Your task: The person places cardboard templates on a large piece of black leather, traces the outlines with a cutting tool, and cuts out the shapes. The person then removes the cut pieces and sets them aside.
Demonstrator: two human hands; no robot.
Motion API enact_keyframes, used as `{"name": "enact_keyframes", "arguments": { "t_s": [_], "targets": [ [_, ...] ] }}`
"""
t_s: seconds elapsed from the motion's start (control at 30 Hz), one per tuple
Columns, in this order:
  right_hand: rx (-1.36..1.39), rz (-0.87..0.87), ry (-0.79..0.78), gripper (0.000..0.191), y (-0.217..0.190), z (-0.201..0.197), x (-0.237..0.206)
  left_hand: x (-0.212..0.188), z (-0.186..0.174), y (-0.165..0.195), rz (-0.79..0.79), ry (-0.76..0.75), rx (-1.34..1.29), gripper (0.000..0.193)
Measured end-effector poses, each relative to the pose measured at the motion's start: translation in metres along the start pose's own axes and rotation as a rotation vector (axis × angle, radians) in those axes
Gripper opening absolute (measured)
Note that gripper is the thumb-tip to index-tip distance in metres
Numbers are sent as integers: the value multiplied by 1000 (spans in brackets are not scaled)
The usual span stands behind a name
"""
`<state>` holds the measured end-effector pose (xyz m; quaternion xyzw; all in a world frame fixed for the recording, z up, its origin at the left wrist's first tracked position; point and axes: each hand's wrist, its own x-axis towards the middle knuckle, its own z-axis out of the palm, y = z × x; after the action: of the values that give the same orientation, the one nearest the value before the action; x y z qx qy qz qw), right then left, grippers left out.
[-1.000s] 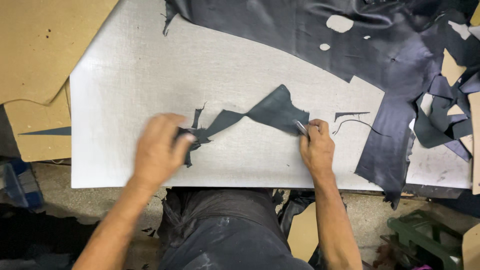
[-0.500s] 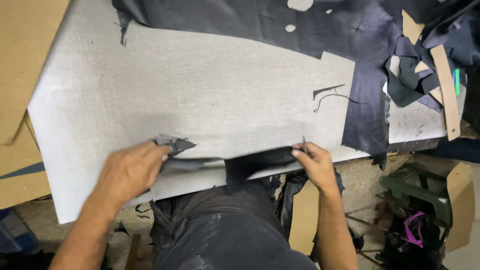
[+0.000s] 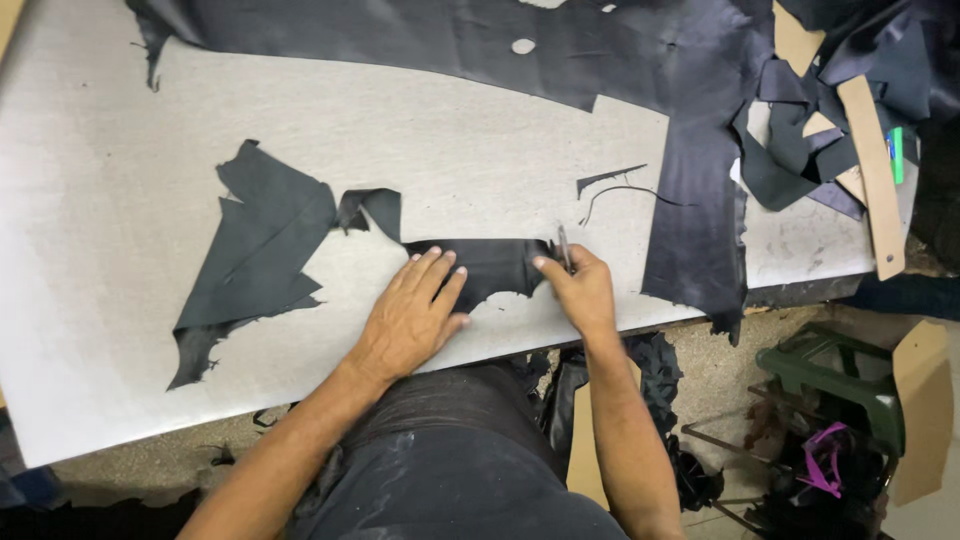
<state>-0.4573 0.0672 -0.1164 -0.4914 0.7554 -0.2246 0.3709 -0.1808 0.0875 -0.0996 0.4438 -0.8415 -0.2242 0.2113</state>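
The left hand (image 3: 412,315) lies flat on the grey cutting board (image 3: 120,180), fingers spread and straight, pressing down on the near end of a dark leather scrap (image 3: 262,240). Nothing is gripped there; it is an open palm pinning the piece. The scrap runs away from that hand toward the board's left side, narrowing at a twisted neck and then widening into a jagged, pointed shape that lies flat.

The right hand (image 3: 580,290) sits at the scrap's right-hand end, near the board's front edge, fingers curled around a thin cutting knife (image 3: 564,248) whose slim blade pokes up past the knuckles (its tip rests right at the leather's edge). The thumb and forefinger also appear to pinch that end of the scrap, though how firmly cannot be told.

Further along the board, past the knife, a thin curled leather offcut (image 3: 620,190) lies alone. The large dark hide (image 3: 500,50) covers the board's far edge and hangs down over its right front corner, with small holes cut out of it. At the board's far right corner sit piled leather trimmings (image 3: 790,160) and tan cardboard patterns (image 3: 872,150). Below the board, a green stool (image 3: 830,375) stands on the floor.
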Motion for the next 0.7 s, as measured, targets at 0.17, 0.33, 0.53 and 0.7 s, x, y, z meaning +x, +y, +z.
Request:
{"name": "enact_keyframes", "arguments": {
  "t_s": [0.17, 0.33, 0.53, 0.7],
  "targets": [
    [-262, -157, 145, 30, -5, 0, 1, 10, 35, 11, -112, -95, 127, 105],
    [-222, -225, 159, 32, -1, -14, 8, 7, 38, 10, -142, -110, 186, 109],
    [-71, -225, -34, 26, -6, -22, 12, 39, 63, 46, -17, -193, 178, 109],
    [128, -211, 45, 18, -10, -55, 5, 98, 96, 78, 166, -195, 131, 106]
  ]
}}
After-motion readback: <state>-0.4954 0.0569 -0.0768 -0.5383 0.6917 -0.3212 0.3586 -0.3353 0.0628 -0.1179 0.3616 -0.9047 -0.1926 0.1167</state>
